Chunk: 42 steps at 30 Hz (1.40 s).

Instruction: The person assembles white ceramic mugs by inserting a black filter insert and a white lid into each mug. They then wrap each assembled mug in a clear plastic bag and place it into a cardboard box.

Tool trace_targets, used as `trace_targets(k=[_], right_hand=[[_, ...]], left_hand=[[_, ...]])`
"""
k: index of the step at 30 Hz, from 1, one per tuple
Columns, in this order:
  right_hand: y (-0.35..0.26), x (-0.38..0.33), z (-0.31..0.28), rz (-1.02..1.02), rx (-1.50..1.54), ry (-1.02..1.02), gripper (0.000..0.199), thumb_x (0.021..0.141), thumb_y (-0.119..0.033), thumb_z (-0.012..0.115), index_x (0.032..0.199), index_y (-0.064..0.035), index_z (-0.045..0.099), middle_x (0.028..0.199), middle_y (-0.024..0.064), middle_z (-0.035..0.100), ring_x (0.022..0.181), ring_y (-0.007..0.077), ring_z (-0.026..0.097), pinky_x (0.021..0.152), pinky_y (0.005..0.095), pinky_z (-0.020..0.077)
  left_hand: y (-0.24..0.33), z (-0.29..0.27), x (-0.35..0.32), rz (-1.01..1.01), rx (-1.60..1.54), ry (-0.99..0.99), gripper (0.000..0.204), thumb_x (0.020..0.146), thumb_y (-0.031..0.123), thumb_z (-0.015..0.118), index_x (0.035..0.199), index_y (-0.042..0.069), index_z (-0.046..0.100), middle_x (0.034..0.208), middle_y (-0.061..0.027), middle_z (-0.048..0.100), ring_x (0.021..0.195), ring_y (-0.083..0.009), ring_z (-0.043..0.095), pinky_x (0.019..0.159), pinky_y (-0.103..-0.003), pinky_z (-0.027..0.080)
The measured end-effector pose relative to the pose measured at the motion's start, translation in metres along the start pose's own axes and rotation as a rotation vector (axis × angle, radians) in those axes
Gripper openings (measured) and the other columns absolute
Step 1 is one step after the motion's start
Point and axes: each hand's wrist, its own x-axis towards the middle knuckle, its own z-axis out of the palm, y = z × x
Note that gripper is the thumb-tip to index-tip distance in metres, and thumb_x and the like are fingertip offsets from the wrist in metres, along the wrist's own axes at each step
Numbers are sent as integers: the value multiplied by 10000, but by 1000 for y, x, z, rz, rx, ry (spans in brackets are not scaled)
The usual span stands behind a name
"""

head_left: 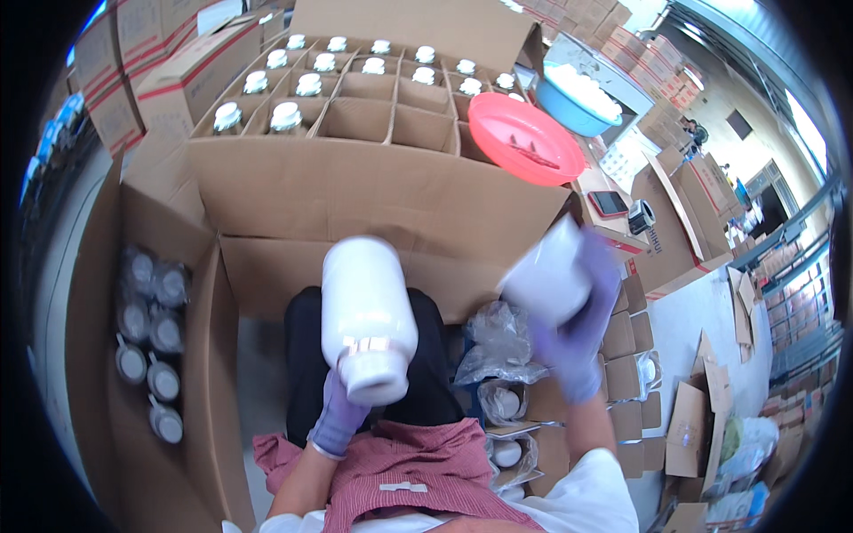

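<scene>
A glossy white bottle (369, 302) is tilted over my lap, its open neck with a gold-toned band pointing down toward me. My left hand (339, 414), in a thin purple glove, is closed around the neck end from below; most of its fingers are behind the bottle. Off to the right, my right hand (579, 333), also gloved, grips a white object (548, 277). That object is smeared by motion, so I cannot make out its kind. Several clear plastic bags (503, 345) lie beneath the right hand.
Ahead stands a divided carton (378, 182) with several capped bottles. A pink-red basin (526, 138) overlaps its right corner, near a blue basin (577, 96) with white contents. Left is a carton (206, 373) of bagged white items; right, a phone (609, 204) and tape roll (641, 216).
</scene>
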Motion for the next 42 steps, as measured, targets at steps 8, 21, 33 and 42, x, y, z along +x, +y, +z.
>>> trace_targets(k=[8,21,33,42], right_hand=[[147,110,69,79,-427,-73,570,799,-249,738,1301,-45,561,1209,211,586,1086,384,583,924,484,478],[-123,-66,87,77,401,-512,341,809,-258,689,1089,-63,677,1071,95,668,899,246,660,794,368,532],[-18,-129,95,261,896,-497,140,886,-158,726,994,-75,693,1169,92,612,1163,285,544,1077,492,377],[-12,-110,98,291,901,-574,243,895,-186,707,1116,-87,679,1209,138,610,1197,311,540,1059,415,414]], left_hand=[[78,-9,-36,-155,856,208,438,1008,221,457,1348,-40,545,1140,-198,697,1047,-290,673,929,-356,506],[89,46,69,-338,-194,-379,650,1043,465,321,1273,-82,586,1241,-236,640,1157,-303,618,1042,-417,479],[84,-35,28,223,266,-162,422,1010,259,430,1140,-79,647,1191,-205,663,1175,-299,608,1061,-414,429],[104,-19,14,139,144,32,430,1005,319,479,1095,-56,669,1146,-156,685,1097,-294,641,1003,-398,460]])
